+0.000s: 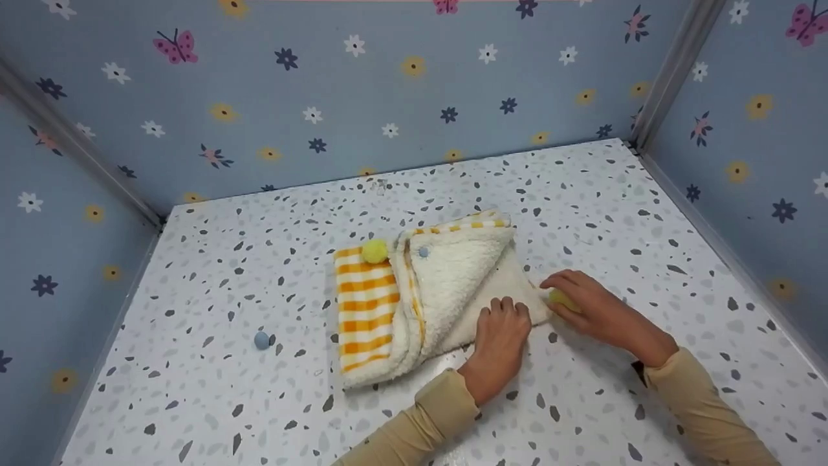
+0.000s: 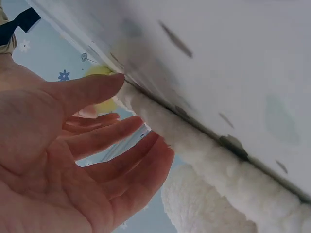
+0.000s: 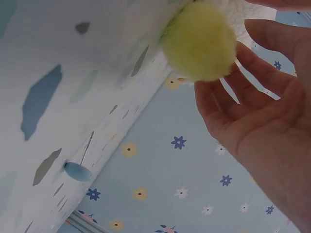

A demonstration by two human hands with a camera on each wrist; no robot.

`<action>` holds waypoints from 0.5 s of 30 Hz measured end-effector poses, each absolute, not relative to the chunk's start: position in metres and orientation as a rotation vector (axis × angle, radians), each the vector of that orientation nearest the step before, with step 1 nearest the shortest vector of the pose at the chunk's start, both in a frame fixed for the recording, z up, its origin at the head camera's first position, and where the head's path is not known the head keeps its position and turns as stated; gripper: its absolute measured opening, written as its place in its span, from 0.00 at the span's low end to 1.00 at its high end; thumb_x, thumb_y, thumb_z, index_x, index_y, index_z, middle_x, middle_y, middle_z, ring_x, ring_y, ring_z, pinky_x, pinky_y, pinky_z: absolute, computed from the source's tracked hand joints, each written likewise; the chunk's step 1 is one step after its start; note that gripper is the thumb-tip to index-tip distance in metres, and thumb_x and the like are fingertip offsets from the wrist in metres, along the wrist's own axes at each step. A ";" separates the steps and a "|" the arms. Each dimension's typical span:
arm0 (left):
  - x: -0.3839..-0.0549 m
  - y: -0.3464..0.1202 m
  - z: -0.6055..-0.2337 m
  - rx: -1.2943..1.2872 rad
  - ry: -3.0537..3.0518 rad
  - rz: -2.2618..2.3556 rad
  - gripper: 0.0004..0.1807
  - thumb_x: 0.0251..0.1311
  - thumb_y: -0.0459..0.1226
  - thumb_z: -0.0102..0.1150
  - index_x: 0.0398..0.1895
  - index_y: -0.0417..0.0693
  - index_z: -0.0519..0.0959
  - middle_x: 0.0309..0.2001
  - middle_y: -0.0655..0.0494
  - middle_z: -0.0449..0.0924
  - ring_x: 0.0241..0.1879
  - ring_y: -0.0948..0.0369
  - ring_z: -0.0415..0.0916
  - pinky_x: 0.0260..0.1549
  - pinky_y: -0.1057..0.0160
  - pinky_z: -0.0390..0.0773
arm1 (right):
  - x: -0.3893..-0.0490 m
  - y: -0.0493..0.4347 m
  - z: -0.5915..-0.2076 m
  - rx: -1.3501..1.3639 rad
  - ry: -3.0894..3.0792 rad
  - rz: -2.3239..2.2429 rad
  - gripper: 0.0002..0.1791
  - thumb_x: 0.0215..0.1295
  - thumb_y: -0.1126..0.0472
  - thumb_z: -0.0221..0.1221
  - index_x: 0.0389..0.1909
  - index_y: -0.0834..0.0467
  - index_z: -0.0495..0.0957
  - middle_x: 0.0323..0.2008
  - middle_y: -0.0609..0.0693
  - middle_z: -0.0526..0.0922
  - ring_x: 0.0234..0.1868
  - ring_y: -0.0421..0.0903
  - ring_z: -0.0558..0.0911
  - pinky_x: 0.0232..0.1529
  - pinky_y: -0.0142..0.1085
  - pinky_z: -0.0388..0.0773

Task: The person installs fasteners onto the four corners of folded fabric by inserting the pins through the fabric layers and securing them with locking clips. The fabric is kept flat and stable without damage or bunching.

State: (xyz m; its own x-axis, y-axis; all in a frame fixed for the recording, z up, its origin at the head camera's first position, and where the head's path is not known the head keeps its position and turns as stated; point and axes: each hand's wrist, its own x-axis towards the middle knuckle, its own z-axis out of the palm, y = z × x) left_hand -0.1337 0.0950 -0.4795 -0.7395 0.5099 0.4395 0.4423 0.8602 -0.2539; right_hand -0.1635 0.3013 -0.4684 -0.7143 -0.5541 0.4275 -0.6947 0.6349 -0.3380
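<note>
A folded fleece blanket (image 1: pixel 462 272) lies on the speckled surface, cream pile up on most of it, with an orange-and-white checked part (image 1: pixel 369 310) at its left. My left hand (image 1: pixel 501 333) rests on the near right part, fingers loosely bent; the left wrist view shows its fingertips against the fleece edge (image 2: pixel 194 138). At the right corner, my right hand (image 1: pixel 595 307) is around a yellow pom-pom (image 3: pixel 199 41). Its fingertips touch the pom-pom, while the thumb looks slightly apart in the right wrist view. Another yellow pom-pom (image 1: pixel 374 251) sits at the blanket's upper left.
One small blue ball (image 1: pixel 261 340) lies on the surface left of the blanket. A similar blue dot (image 1: pixel 424 252) is on the turned-over fleece. Flowered blue panels (image 1: pixel 362 84) stand along the back and both sides of the surface.
</note>
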 end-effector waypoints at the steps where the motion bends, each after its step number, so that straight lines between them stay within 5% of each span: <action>1: -0.134 0.095 -0.479 -0.692 -2.520 0.176 0.07 0.62 0.35 0.67 0.27 0.54 0.80 0.27 0.59 0.74 0.28 0.62 0.72 0.23 0.67 0.70 | -0.163 0.303 -0.469 1.000 -2.578 0.710 0.19 0.60 0.74 0.69 0.52 0.66 0.80 0.49 0.57 0.81 0.52 0.54 0.80 0.51 0.51 0.78; 6: -0.138 0.093 -0.479 -0.706 -2.512 0.131 0.04 0.61 0.34 0.67 0.33 0.50 0.80 0.27 0.58 0.75 0.27 0.62 0.73 0.22 0.68 0.70 | -0.158 0.309 -0.469 0.947 -2.636 0.737 0.20 0.61 0.72 0.69 0.54 0.66 0.79 0.51 0.57 0.81 0.53 0.55 0.80 0.52 0.52 0.77; 12: -0.144 0.088 -0.474 -0.817 -2.561 -0.052 0.18 0.56 0.29 0.69 0.44 0.47 0.71 0.32 0.54 0.73 0.26 0.60 0.74 0.19 0.67 0.72 | -0.153 0.320 -0.467 0.892 -2.715 0.767 0.22 0.64 0.67 0.69 0.57 0.66 0.77 0.54 0.57 0.80 0.56 0.56 0.79 0.54 0.53 0.75; 15: -0.147 0.083 -0.472 -0.887 -2.560 -0.131 0.18 0.56 0.29 0.71 0.44 0.49 0.74 0.38 0.51 0.74 0.27 0.58 0.74 0.20 0.66 0.73 | -0.150 0.327 -0.465 0.831 -2.783 0.801 0.24 0.65 0.63 0.70 0.59 0.65 0.76 0.56 0.57 0.79 0.58 0.57 0.78 0.55 0.54 0.75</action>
State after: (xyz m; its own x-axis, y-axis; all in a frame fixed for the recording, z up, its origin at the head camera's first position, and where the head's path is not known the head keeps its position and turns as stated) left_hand -0.1466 0.0832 -0.4716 -0.7051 0.5691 0.4230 0.6093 0.7914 -0.0493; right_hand -0.1504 0.3268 -0.4653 -0.8401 -0.4735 0.2647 -0.5418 0.7077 -0.4534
